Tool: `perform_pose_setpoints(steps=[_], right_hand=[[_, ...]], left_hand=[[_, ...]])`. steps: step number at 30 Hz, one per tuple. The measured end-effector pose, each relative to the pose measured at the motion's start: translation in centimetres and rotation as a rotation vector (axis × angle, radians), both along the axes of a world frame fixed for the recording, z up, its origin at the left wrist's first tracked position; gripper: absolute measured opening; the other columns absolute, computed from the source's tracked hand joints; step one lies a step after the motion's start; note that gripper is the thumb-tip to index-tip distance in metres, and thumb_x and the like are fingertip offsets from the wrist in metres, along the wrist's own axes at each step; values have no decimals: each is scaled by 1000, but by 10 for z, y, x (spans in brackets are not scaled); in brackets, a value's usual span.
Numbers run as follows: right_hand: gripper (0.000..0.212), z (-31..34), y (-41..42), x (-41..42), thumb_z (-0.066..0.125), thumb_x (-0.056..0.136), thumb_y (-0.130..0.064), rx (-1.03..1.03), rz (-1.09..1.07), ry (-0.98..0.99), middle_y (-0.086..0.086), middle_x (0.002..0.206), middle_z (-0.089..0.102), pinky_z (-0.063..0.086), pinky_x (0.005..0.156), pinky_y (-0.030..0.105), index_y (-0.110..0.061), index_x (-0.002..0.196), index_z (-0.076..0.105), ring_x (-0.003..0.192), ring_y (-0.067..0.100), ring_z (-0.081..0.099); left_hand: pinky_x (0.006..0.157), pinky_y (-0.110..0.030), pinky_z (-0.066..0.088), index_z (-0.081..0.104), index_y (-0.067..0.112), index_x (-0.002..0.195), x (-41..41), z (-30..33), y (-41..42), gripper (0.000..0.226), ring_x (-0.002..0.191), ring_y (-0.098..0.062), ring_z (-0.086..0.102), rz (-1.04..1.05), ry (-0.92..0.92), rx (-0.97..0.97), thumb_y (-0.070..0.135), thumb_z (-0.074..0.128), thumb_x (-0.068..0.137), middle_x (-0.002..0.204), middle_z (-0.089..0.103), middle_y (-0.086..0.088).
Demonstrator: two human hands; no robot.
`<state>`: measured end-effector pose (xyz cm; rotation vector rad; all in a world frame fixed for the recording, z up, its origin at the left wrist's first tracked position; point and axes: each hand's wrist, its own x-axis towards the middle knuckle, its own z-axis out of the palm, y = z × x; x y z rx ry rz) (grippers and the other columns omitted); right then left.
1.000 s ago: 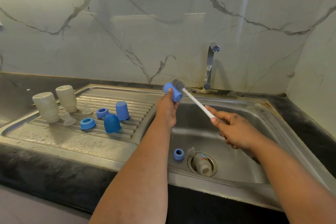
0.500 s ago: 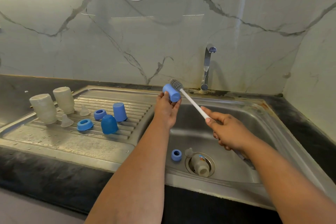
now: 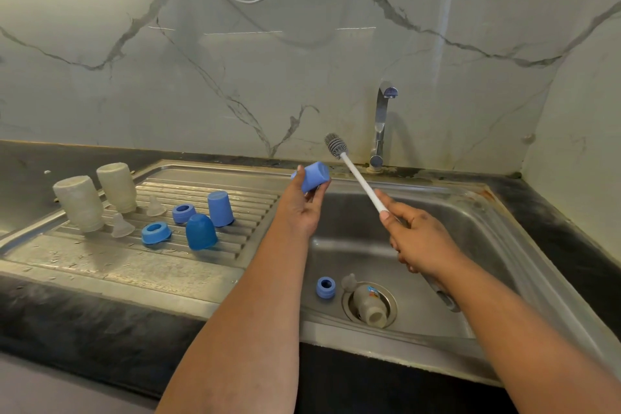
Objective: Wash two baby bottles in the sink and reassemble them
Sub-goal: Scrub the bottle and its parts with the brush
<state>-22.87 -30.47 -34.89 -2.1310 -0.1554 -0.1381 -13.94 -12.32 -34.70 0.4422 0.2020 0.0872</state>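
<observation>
My left hand [image 3: 304, 208] grips a blue bottle cap [image 3: 314, 176] above the sink's left edge. My right hand [image 3: 415, 239] holds the white handle of a bottle brush [image 3: 356, 175]; its grey bristle head is in the air just right of the cap, apart from it. In the sink basin [image 3: 470, 245] a clear bottle [image 3: 369, 307] lies over the drain, with a teat [image 3: 349, 281] and a blue ring [image 3: 326, 286] beside it. On the drainboard [image 3: 100, 262] stand two upturned bottles [image 3: 97, 198], two teats [image 3: 122, 226], two blue rings [image 3: 155, 232] and two blue caps [image 3: 210, 220].
The tap [image 3: 381, 126] rises at the back of the sink, close behind the brush head. A dark counter [image 3: 67, 323] runs along the front and the right side. A marble wall stands behind, with a thin cable hanging on it.
The brush head has come out of the blue cap and lifted up and right. My left hand has tilted the cap, which now lies slanted with its open end toward the right.
</observation>
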Motion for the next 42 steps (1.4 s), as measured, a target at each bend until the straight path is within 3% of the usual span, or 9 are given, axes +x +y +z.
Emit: perform_pose_setpoints(steps=[4,12,17,21,23,28,33,37,42], right_hand=[[38,6,-4,-9,45,101,-34,24,131,116,-3,73,46,36,47,22,-62,127,44,57,10,41],[41,8,2,-6,47,100,-34,-128,34,4,-11,77,46,37,53,21,-58,134,41,62,7,43],[42,19,-12,-5,54,98,-30,-117,130,101,0,67,49,35,44,23,-60,127,49,52,11,40],[44,14,-7,0,54,97,-32,-290,57,-26,-10,80,56,39,58,22,-55,134,45,61,5,44],[44,15,-9,-4,56,97,-30,-163,123,62,-4,75,53,38,51,23,-58,130,48,56,8,42],[40,20,-20,-12,57,97,-29,-253,259,238,-3,66,49,33,43,21,-58,124,53,47,8,38],[36,20,-28,-13,56,97,-31,-152,187,209,-2,66,47,33,44,21,-57,122,55,49,9,38],[37,19,-50,1,50,99,-37,-406,-62,17,-13,83,52,32,50,18,-46,135,50,56,3,39],[46,13,-48,5,40,103,-30,-376,-58,80,-5,98,57,38,63,25,-44,146,31,74,8,50]], left_hand=[[81,-38,57,42,-8,135,1,1,5,52,122,-38,55,34,-6,-166,14,63,93,134,50,-28],[55,-27,59,44,-9,131,-7,-3,-5,49,111,-38,60,-27,-7,-119,11,64,92,131,51,-31],[73,-25,58,43,-8,132,1,-6,15,48,120,-38,56,105,44,-192,12,62,93,136,46,-28],[78,-29,58,44,-10,127,-6,-4,4,39,121,-39,55,17,67,-32,9,58,95,125,49,-26],[83,-28,55,44,-10,129,-8,-5,2,41,118,-36,58,65,84,1,10,57,96,123,50,-26],[56,-23,57,56,2,97,-3,-5,14,13,71,-19,66,117,49,89,15,60,95,91,60,-13],[66,-26,52,56,9,114,2,-9,19,30,81,-17,62,246,149,350,22,69,90,101,62,-8],[89,-45,49,43,15,137,2,-8,25,48,116,-30,55,168,103,296,16,63,94,126,51,-10],[70,-30,54,44,8,129,1,-4,13,61,97,-25,62,47,72,514,10,78,79,112,56,-14]])
